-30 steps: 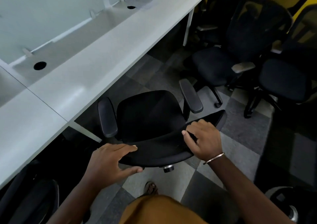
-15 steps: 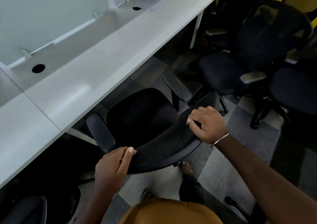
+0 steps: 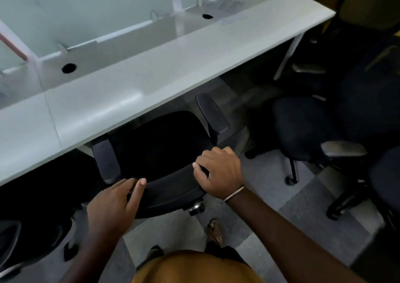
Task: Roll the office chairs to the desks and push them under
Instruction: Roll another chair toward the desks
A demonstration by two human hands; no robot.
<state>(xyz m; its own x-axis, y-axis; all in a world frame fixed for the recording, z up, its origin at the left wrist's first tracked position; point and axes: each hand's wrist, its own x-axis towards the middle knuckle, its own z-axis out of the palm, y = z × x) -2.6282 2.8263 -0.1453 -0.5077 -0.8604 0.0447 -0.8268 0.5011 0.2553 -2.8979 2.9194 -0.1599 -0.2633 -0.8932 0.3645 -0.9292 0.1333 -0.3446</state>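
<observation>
Chair (image 3: 164,144) now farther under desk (image 3: 151,81). Right hand (image 3: 218,172) grips backrest; left hand (image 3: 114,204) flat beside. Push evenly, armrests clearing edge.

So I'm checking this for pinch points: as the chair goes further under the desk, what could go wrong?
1. The armrests sit close to the desk edge; if they are too high, they could knock it and stop the chair.
2. The right hand grips the backrest top; a hard push might bring its fingers near the edge.
3. The left hand only rests there, so the chair could swivel off line.
</observation>
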